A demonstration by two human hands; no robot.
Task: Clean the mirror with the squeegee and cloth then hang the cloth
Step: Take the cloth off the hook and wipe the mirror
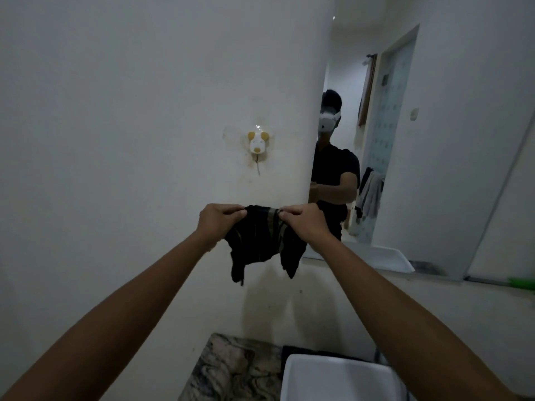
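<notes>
A dark striped cloth (260, 241) hangs spread in front of the white wall, held by its top edge. My left hand (218, 222) pinches the cloth's left corner and my right hand (304, 222) pinches the right corner. Above the cloth, a white and yellow dog-shaped wall hook (258, 143) sticks to the wall, with a thin metal prong below it. The mirror (405, 146) covers the wall to the right and reflects a person in a dark shirt. A green item (522, 283), possibly the squeegee, lies at the right edge below the mirror.
A white basin (333, 377) sits at the bottom on a marbled counter (231, 369). The mirror reflects a doorway and hanging towels. The wall below the hook is stained.
</notes>
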